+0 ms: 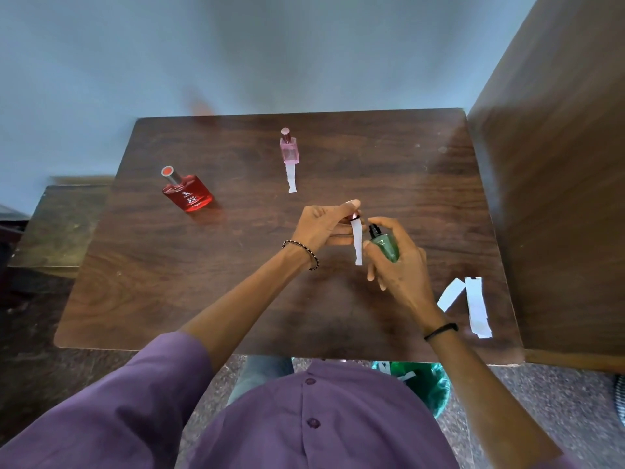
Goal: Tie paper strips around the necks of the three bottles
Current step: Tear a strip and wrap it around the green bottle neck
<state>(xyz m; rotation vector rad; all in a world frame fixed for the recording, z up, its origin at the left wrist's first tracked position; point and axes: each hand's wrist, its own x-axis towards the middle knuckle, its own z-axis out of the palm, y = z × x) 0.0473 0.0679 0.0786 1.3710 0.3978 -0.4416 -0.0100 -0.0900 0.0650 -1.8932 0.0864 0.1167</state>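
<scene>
My right hand [399,262] grips a small green bottle [384,245] with a black neck, held just above the table's middle. My left hand [324,225] pinches the top of a white paper strip [357,243], which hangs down beside the bottle's neck. A red bottle [187,192] with a silver cap stands at the left of the table. A pink bottle [289,148] stands at the back centre, with a white strip [291,179] trailing from under it toward me.
Two loose white paper strips [468,304] lie at the table's right front. The dark wooden table [203,282] butts against a tall wooden panel [558,164] on the right. A green bag [422,384] sits on the floor below the front edge.
</scene>
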